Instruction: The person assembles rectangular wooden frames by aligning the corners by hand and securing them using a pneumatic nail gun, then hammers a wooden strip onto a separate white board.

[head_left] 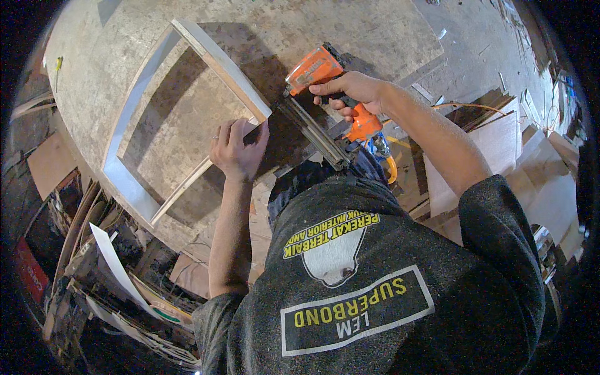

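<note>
A four-sided wooden frame [220,65] with white-faced boards rests on the worktable at the left. My left hand [237,150] is closed around its near right corner, where a thin wooden slat [181,189] runs down to the left. Part of that joint is hidden by the fingers. In my right hand [357,90] is an orange nail gun [315,67], gripped by its handle. Its nose points left and stands just right of the held corner, apart from it. The long metal magazine [317,137] slants down toward my body.
The stained worktable [375,31] spreads beneath the frame. An orange air hose [469,106] curves off to the right. Sheets of board [544,181] and offcuts lie at the right; strips and scrap wood [119,269] are heaped at the lower left. A small yellow tool [59,63] lies at the far left.
</note>
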`<state>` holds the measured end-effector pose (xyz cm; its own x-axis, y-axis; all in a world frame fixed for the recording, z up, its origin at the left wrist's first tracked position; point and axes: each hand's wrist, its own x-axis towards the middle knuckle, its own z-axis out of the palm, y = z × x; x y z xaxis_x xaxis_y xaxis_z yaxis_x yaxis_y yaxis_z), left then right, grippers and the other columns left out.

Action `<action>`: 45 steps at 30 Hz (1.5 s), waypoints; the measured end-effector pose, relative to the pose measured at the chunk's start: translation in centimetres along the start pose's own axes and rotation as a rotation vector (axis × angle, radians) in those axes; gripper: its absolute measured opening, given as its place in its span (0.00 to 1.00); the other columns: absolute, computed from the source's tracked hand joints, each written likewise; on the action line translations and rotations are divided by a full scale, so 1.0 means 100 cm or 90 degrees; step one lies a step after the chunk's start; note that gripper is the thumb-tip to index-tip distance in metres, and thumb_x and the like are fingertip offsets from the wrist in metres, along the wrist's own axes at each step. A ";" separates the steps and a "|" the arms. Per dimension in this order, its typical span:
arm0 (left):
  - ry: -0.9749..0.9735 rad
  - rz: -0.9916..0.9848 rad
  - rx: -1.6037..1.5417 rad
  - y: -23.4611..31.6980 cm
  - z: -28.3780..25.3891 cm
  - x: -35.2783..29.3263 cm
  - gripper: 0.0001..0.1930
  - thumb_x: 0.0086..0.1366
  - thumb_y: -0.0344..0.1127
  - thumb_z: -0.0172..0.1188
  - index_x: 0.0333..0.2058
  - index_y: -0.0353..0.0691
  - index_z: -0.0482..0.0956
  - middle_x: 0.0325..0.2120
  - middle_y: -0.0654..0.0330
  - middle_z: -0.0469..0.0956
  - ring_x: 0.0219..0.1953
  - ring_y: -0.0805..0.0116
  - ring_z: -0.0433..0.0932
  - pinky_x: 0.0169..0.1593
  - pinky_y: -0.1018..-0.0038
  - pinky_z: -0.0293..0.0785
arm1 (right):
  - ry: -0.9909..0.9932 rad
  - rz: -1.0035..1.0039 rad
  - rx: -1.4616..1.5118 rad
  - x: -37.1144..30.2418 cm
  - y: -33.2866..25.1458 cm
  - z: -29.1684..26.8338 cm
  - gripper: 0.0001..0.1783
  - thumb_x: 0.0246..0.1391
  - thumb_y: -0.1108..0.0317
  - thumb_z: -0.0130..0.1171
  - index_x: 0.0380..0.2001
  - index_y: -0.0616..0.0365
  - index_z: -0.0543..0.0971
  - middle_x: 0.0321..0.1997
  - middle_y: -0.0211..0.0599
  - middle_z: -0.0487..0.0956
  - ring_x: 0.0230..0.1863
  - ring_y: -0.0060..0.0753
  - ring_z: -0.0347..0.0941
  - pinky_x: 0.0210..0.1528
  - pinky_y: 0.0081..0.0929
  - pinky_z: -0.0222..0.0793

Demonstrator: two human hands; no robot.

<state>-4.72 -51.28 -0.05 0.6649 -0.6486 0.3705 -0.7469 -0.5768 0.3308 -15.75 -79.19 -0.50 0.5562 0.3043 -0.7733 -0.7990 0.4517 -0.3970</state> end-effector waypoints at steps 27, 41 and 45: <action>-0.002 0.009 0.009 -0.002 -0.001 -0.001 0.15 0.47 0.41 0.77 0.30 0.44 0.80 0.30 0.62 0.81 0.29 0.59 0.81 0.30 0.66 0.75 | 0.020 0.030 -0.008 0.001 0.001 0.001 0.19 0.59 0.50 0.67 0.35 0.55 0.76 0.15 0.20 0.66 0.11 0.16 0.60 0.16 0.21 0.58; -0.007 -0.061 -0.253 -0.004 -0.009 -0.006 0.11 0.53 0.26 0.75 0.34 0.37 0.83 0.32 0.56 0.80 0.30 0.65 0.83 0.35 0.73 0.80 | -0.026 0.023 0.020 0.003 0.006 -0.008 0.21 0.61 0.49 0.65 0.38 0.57 0.78 0.15 0.21 0.67 0.12 0.16 0.62 0.19 0.22 0.61; -0.005 -0.055 -0.253 -0.005 -0.007 -0.006 0.10 0.53 0.27 0.75 0.34 0.37 0.83 0.31 0.56 0.80 0.30 0.65 0.83 0.34 0.74 0.80 | -0.032 0.013 0.012 0.004 0.005 -0.007 0.20 0.61 0.50 0.65 0.38 0.57 0.78 0.15 0.20 0.68 0.12 0.16 0.62 0.19 0.23 0.62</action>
<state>-4.72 -50.22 0.13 0.7234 -0.6115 0.3205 -0.6294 -0.3933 0.6702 -16.11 -79.43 -1.37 0.5513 0.3553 -0.7549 -0.8059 0.4609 -0.3716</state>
